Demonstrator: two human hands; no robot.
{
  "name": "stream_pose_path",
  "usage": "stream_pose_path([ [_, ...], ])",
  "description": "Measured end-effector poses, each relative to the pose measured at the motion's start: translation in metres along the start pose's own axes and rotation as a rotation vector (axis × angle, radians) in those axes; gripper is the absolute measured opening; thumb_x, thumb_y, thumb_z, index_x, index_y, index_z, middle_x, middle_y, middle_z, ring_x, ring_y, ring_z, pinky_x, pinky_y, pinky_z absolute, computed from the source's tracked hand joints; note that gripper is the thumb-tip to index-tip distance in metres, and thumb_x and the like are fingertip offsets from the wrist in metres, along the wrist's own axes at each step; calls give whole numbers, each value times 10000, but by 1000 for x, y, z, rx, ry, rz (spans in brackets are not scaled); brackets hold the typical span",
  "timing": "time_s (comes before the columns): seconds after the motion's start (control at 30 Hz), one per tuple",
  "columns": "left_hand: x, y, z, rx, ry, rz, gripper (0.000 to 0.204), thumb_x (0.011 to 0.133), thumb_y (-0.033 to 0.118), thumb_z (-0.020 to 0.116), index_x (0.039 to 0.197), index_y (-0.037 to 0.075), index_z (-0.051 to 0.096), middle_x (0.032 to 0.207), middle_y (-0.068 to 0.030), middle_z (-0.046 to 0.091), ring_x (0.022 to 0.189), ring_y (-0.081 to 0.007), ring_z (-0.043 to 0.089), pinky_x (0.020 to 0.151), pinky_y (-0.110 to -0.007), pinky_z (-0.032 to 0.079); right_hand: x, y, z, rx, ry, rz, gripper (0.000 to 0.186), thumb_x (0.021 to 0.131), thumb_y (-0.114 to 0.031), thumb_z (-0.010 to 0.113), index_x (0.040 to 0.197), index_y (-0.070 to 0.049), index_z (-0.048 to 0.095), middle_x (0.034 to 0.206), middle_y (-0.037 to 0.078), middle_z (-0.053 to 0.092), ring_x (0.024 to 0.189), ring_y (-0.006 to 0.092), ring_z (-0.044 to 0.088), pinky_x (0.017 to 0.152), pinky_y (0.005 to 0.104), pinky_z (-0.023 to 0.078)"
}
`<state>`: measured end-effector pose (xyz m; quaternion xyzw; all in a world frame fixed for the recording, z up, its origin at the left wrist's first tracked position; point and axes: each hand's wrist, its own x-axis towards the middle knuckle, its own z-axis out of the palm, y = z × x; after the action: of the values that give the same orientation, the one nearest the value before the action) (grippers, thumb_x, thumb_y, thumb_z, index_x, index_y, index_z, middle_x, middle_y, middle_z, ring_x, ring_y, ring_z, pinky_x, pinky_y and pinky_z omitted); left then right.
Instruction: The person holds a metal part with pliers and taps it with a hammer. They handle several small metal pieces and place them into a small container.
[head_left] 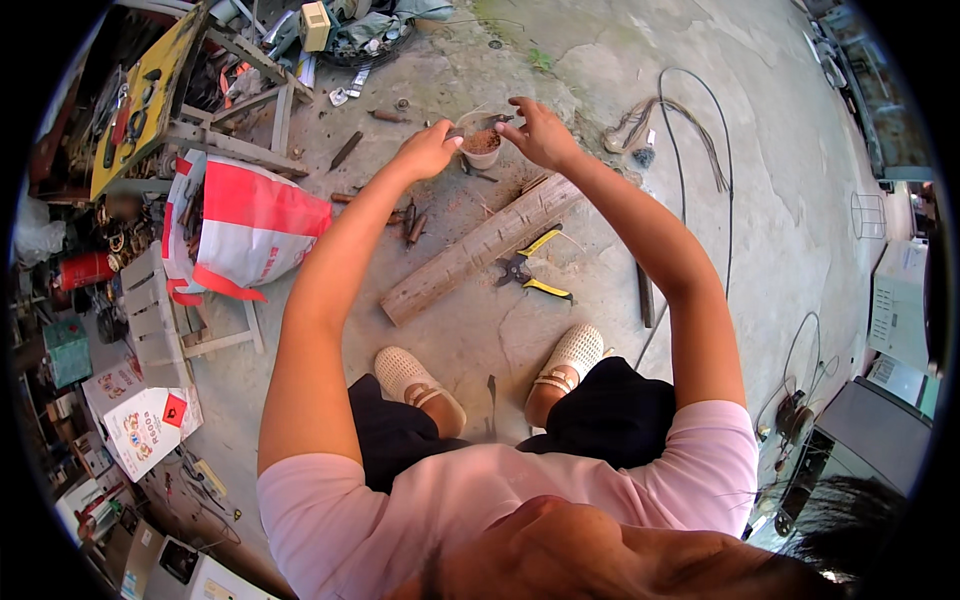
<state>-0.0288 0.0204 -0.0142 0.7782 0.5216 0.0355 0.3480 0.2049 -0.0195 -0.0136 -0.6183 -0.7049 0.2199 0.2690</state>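
Note:
A small pale cup (482,160) filled with reddish-brown crumbly material stands on the concrete floor between my hands. My left hand (425,152) is closed at the cup's left side, its thumb by the rim, on a dark narrow piece (456,132). At the right rim, my right hand (542,138) has its thumb and forefinger around another dark end (500,119). Whether both belong to one piece lying across the cup, I cannot make out. Nearer to me lie a wooden log (480,245) and yellow-and-black pliers (535,268).
Several rusty brown pieces (415,225) lie left of the log. A red-and-white bag (255,225) stands left, beside a wooden stool (160,310). Black cable (730,190) and a coil of wire (640,120) lie right. Tools rest on a yellow board (140,110).

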Motion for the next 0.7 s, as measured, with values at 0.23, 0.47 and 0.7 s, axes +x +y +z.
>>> stream_pose_path([
  [0.23, -2, 1, -3, -26, 17, 38, 432, 957, 359, 494, 1249, 41, 476, 1171, -209, 595, 1083, -351, 573, 890, -408, 440, 32, -19, -9, -12, -357, 78, 526, 844, -528, 609, 1021, -39, 685, 959, 177, 686, 912, 354, 645, 805, 417, 500],
  [0.47, 11, -12, -4, -145, -77, 90, 388, 957, 375, 487, 1118, 33, 576, 982, -175, 646, 913, -319, 610, 792, -391, 458, 48, -22, -12, -127, -471, 115, 559, 818, -551, 620, 1046, -46, 692, 983, 191, 683, 914, 364, 646, 804, 423, 504],
  [0.7, 10, 0, -1, 45, 19, 51, 397, 955, 381, 457, 1060, 25, 598, 955, -188, 652, 915, -375, 608, 773, -448, 458, 49, -31, -11, -239, -409, 187, 531, 805, -534, 642, 1011, -48, 702, 995, 182, 685, 945, 353, 648, 818, 426, 508],
])
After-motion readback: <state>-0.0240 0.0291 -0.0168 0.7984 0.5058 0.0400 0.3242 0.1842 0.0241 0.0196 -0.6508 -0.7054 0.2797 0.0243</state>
